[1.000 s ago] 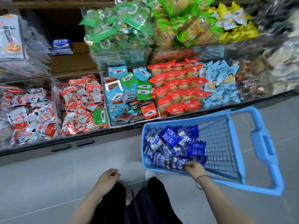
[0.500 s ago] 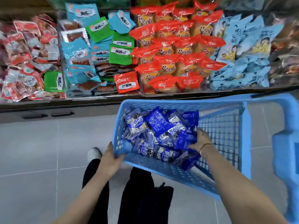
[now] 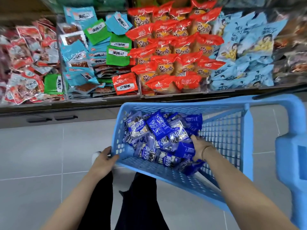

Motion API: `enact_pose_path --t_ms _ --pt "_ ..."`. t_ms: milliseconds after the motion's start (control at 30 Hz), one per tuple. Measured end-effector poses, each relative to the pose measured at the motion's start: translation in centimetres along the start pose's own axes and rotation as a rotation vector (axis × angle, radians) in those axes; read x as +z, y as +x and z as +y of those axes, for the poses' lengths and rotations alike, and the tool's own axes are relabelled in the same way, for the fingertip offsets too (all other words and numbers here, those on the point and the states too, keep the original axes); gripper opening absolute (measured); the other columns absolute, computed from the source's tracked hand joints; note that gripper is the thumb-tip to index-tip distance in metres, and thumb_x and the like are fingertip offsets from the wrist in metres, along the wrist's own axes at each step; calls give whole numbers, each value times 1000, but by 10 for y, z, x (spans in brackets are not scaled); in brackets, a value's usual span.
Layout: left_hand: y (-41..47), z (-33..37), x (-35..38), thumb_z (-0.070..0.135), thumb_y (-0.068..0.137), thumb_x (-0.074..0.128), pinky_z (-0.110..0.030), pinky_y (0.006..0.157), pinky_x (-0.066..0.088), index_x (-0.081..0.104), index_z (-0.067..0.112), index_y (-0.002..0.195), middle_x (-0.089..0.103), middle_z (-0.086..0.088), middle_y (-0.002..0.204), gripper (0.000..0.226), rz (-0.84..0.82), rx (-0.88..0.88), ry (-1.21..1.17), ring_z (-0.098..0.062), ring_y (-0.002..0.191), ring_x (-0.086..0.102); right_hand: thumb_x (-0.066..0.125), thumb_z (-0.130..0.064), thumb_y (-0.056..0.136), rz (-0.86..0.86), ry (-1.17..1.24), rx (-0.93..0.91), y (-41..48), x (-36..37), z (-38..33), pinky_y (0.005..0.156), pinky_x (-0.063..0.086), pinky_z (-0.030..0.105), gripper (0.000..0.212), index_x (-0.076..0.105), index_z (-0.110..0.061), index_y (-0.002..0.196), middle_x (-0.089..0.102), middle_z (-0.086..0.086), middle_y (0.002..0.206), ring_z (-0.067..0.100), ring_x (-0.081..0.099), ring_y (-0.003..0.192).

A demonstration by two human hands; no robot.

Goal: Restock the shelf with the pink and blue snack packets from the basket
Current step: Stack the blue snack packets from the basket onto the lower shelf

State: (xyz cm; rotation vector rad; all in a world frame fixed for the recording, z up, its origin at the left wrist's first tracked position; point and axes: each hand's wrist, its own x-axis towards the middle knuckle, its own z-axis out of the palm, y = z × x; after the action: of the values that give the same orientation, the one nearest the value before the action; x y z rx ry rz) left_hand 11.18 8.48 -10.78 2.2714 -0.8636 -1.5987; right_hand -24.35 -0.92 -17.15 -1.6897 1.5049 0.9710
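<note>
A light blue plastic basket [image 3: 221,113] stands on the floor in front of the shelf, its near left half filled with several dark blue snack packets [image 3: 159,128]. My left hand [image 3: 104,161] grips the basket's near left corner rim. My right hand [image 3: 198,146] is inside the basket, fingers dug into the right side of the packet pile; whether it holds a packet is hidden. No pink packets show in the basket.
The shelf [image 3: 99,103] runs across the top in clear-walled bins: red and white packets [image 3: 25,63] at left, teal and green packets [image 3: 93,52], orange bags [image 3: 174,50], pale blue bags [image 3: 242,53]. Grey tiled floor [image 3: 41,155] lies below. The basket handle [image 3: 292,155] rises at right.
I have leaned closer to the basket. My left hand came up from my knee onto the basket's corner rim, and my right hand pushed deeper into the blue packets.
</note>
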Motion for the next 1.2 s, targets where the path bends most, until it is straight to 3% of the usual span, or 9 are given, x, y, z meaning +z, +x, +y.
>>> enact_pose_path --t_ms 267,367,500,567,633,767,900,1067,1200 --pt "-27 15 -5 13 91 59 -32 93 39 46 4 134 55 -16 128 46 119 31 151 -28 112 53 71 -35 72 286 105 -70 -51 -5 3 84 44 28 51 47 -15 113 57 6 118 25 50 108" --pt "-49 39 3 10 90 60 -33 100 37 48 3 134 52 -18 131 46 112 117 145 -30 121 49 77 -31 69 391 509 -89 -91 -19 -11 76 47 28 45 50 -20 102 62 1 101 20 57 94" --pt "-77 77 22 18 94 57 -15 96 33 53 14 129 56 -3 132 36 -138 225 65 -10 116 52 82 -6 66 313 1290 -184 -145 -42 -51 68 52 12 37 60 -22 91 71 -10 87 3 68 76" --pt "-89 95 30 29 96 53 -18 101 35 51 26 128 53 3 135 32 -292 209 -94 -3 115 52 77 1 69 259 1470 -253 -161 -48 -72 72 56 19 32 67 -19 90 74 -7 87 7 70 78" --pt "-95 110 31 39 96 47 -33 102 44 48 25 132 53 4 136 39 -377 142 -319 -9 117 55 74 5 71 233 1547 -335 -176 -55 -92 73 56 22 31 69 -16 92 75 -3 90 12 70 84" --pt "-88 126 6 54 85 42 -25 70 56 60 28 111 72 14 98 41 -404 34 -533 -7 87 68 82 -9 63 163 1642 -434 -193 -68 -121 82 54 29 39 69 -16 99 73 3 102 20 68 97" --pt "-85 123 -18 56 74 54 -36 78 57 57 22 122 72 -3 109 58 -498 12 -602 -21 98 69 82 -25 67 30 1788 -408 -196 -79 -148 96 48 46 63 55 -10 123 67 11 115 30 63 107" --pt "-80 125 -49 54 72 56 -36 63 58 62 14 113 72 -14 105 57 -569 -98 -861 -26 90 72 54 -6 89 14 1876 -289 -195 -93 -160 61 56 33 23 57 -18 109 73 1 94 19 71 83" --pt "-73 122 -69 56 74 53 -36 59 58 65 14 109 72 -15 103 56 -561 -110 -878 -28 89 72 50 -1 89 231 1692 -358 -202 -99 -167 65 53 23 31 56 -27 105 71 -4 98 11 68 85"
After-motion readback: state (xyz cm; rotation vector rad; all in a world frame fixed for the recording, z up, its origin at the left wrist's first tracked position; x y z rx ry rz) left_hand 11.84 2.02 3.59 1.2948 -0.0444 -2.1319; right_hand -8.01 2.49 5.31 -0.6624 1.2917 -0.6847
